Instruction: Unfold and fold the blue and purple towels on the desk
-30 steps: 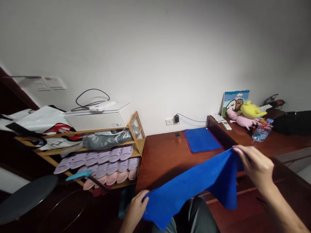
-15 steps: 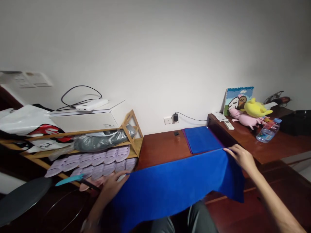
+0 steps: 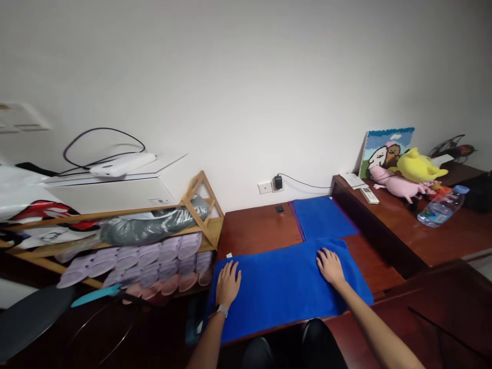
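A blue towel (image 3: 284, 287) lies spread flat on the low wooden platform (image 3: 253, 233) in front of me. My left hand (image 3: 228, 281) rests flat on its left edge, fingers stretched out. My right hand (image 3: 329, 265) lies flat on the towel's upper right part, fingers spread. Neither hand grips anything. Behind the towel lies a smaller folded blue cloth (image 3: 321, 216) on a purple one.
A wooden shoe rack (image 3: 200, 215) full of lilac and pink slippers (image 3: 169, 253) stands at the left, a white box (image 3: 111, 192) on top. A raised ledge (image 3: 392, 212) at the right holds plush toys (image 3: 411, 171), a water bottle (image 3: 442, 207) and a remote (image 3: 369, 195). A wall socket (image 3: 271, 185) sits behind.
The towel, held up in the air between both hands before, now lies flat on the platform. Both hands have let go of its corners and rest open on it.
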The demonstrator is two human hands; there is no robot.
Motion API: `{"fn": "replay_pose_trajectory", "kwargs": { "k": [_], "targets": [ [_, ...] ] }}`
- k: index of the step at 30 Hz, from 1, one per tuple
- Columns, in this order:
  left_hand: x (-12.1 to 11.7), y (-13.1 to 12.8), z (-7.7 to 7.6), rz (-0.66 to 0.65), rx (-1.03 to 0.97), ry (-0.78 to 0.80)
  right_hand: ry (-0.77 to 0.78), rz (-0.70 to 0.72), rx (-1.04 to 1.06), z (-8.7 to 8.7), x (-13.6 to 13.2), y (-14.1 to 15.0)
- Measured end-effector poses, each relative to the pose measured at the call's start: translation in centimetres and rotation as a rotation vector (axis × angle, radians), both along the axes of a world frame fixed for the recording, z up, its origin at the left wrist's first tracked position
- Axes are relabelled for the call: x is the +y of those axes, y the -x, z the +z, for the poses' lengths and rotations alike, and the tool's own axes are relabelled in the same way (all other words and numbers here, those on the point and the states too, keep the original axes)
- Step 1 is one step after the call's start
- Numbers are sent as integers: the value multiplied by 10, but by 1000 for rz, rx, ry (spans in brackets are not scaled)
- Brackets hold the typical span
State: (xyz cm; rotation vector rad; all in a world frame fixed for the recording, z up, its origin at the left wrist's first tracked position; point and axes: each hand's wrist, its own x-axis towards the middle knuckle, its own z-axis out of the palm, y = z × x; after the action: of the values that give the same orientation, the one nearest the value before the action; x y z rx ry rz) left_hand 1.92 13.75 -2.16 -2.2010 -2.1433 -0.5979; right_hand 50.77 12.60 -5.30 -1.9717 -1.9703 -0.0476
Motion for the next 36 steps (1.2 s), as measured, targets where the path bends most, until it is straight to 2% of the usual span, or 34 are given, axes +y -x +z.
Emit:
{"fn": "replay_pose_trajectory", "kwargs": {
  "k": [2,4,8,13,18,20,22,24,26,28,30,32,33,34,36],
  "targets": [
    [-4,7,-24,18,17,38,58,4,15,-21,-10,-7],
    [-4,15,-36,58,26,56,106,-12,15,-28,-15,-21],
    [-9,26,-41,79,42,46,196,-98,-7,-25,-16,-51],
    [-24,31,-39,60,57,-18,234,-77,-14,-24,-22,-65],
    [-24,37,-38,54,-29,30,106,-78,27,-19,-25,-54],
    [-22,41,-37,55,-80,54,31,-27,135,-13,-19,-38],
    [-21,38,-34,50,-164,21,-27,45,333,-6,-11,-8],
    [-21,18,-28,39,-302,-52,-34,110,622,2,-1,36],
    [-20,-22,-22,14,-529,-98,38,154,993,8,9,90],
    [-16,-76,-19,-25,-851,-39,197,171,1417,10,18,144],
    [-8,-126,-19,-62,-1174,100,339,151,1734,7,27,179],
    [3,-153,-21,-36,-1333,159,384,95,1891,-1,37,184],
    [9,-154,-22,-1,-1360,155,359,57,1913,-5,41,173],
    [14,-147,-23,42,-1364,137,309,18,1883,-8,45,154],
    [22,-111,-22,133,-1353,95,171,-60,1725,-11,50,97]
  ]
}}
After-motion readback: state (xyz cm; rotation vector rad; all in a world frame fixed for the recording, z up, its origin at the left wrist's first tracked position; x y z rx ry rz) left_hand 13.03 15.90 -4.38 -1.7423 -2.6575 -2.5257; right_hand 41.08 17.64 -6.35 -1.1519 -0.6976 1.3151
